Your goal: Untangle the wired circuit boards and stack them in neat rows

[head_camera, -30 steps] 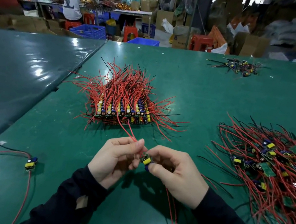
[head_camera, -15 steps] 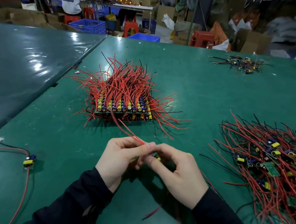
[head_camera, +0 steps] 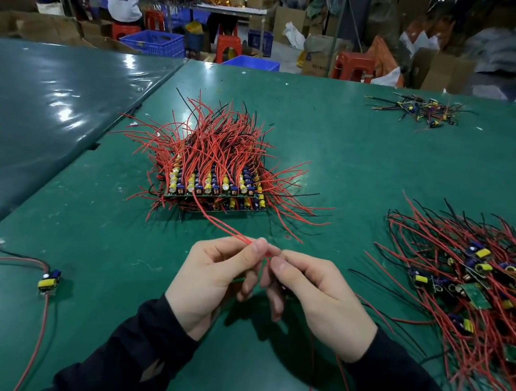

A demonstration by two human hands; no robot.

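Pinching a pair of red wires (head_camera: 227, 229) between them, the left hand (head_camera: 213, 276) and right hand (head_camera: 318, 298) meet just above the green worktop (head_camera: 372, 166). Blue crates (head_camera: 154, 42) stand on the floor beyond its far edge; their contents cannot be told. Bare worktop lies around the hands. The stacked boards (head_camera: 214, 185) sit just ahead, wires bristling upward; the tangled pile (head_camera: 478, 291) sprawls right.

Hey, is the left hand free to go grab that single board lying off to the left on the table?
Probably not yet: the left hand is pinching red wires together with the right hand. The table between it and the single board looks bare.
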